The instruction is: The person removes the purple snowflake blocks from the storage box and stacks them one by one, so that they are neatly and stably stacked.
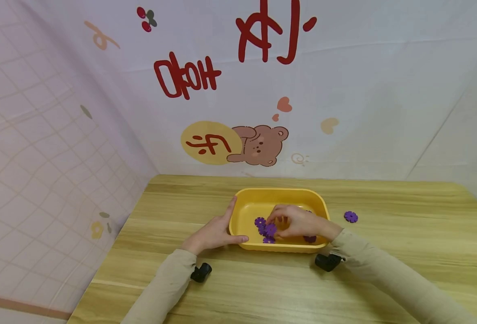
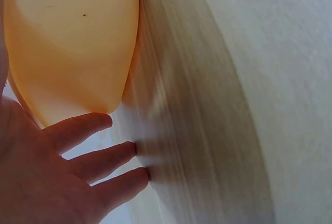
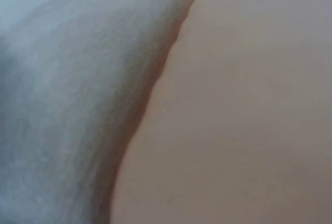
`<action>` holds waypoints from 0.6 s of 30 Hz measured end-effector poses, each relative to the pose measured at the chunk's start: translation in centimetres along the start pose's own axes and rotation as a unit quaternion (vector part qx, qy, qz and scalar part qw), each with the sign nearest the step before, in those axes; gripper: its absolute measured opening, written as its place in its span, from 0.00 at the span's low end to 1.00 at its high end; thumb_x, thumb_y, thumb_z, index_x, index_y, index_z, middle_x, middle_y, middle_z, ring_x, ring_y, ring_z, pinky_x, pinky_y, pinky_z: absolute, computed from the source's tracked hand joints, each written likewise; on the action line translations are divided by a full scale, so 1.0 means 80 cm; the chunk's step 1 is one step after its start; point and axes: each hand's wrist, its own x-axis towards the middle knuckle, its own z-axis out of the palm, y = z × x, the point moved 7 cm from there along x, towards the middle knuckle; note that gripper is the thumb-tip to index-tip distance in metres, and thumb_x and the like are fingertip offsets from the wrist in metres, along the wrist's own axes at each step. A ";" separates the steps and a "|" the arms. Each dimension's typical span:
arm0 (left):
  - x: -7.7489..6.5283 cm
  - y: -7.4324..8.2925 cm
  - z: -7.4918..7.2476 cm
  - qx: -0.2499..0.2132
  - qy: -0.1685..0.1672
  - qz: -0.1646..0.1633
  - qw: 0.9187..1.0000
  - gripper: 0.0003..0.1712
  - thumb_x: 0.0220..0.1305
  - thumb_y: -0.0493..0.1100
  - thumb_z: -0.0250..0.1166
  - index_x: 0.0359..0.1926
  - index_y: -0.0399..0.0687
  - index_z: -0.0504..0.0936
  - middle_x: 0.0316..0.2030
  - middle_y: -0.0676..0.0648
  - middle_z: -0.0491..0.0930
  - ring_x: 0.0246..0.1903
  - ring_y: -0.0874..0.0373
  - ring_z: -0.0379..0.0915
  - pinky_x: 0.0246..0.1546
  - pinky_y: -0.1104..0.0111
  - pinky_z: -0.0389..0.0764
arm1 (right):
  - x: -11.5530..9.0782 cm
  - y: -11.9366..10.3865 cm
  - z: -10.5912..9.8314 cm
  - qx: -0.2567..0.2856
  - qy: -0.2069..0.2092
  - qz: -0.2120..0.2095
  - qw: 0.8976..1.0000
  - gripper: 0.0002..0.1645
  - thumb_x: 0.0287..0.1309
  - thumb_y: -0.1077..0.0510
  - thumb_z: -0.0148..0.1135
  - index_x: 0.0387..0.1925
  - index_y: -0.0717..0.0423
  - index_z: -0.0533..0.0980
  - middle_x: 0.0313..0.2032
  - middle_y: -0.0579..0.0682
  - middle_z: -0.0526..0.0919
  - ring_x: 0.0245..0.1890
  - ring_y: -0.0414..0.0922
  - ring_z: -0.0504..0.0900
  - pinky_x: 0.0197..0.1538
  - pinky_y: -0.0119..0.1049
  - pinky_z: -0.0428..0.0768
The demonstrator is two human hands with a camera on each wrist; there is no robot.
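A yellow plastic basin (image 1: 280, 192) stands on the wooden table with several purple snowflake discs (image 1: 260, 222) inside. My left hand (image 1: 215, 231) rests against its left end, the index finger along the outer wall and the thumb across the rim near the front corner. In the left wrist view its fingers (image 2: 106, 162) are spread and nearly straight beside the basin wall (image 2: 72, 53). Inside the basin, my right hand (image 1: 297, 221) has bent fingers and pinches a purple snowflake disc (image 1: 270, 230) over the cluster. Skin and sleeve fill the right wrist view, hiding the fingers there.
One more purple disc (image 1: 351, 217) lies on the table (image 1: 262, 288) to the right of the basin. Another disc (image 1: 310, 239) shows partly under the right wrist. A white printed cloth (image 1: 364, 90) hangs behind the table's back edge.
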 end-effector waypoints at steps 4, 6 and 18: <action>0.000 0.000 -0.001 0.001 0.002 0.002 1.000 0.70 0.52 0.68 0.69 0.76 0.52 0.28 0.55 0.34 0.73 0.41 0.55 0.73 0.53 0.57 0.72 | -0.005 -0.004 -0.012 0.005 0.028 -0.004 1.000 0.17 0.49 0.60 0.73 0.44 0.51 0.82 0.40 0.41 0.79 0.34 0.42 0.76 0.36 0.35 0.77; 0.000 0.000 -0.001 0.003 0.003 0.000 1.000 0.70 0.51 0.68 0.69 0.76 0.54 0.27 0.52 0.35 0.75 0.40 0.56 0.73 0.52 0.58 0.72 | -0.008 -0.005 -0.018 0.010 0.038 -0.008 0.999 0.17 0.49 0.60 0.73 0.44 0.52 0.82 0.41 0.41 0.80 0.34 0.42 0.76 0.36 0.35 0.77; 0.000 0.002 -0.001 -0.002 -0.001 0.004 1.000 0.71 0.52 0.67 0.70 0.76 0.55 0.26 0.37 0.46 0.76 0.33 0.58 0.72 0.46 0.61 0.73 | -0.032 -0.004 -0.039 0.004 0.066 -0.037 0.997 0.16 0.50 0.60 0.73 0.43 0.52 0.82 0.40 0.43 0.80 0.34 0.42 0.76 0.35 0.36 0.77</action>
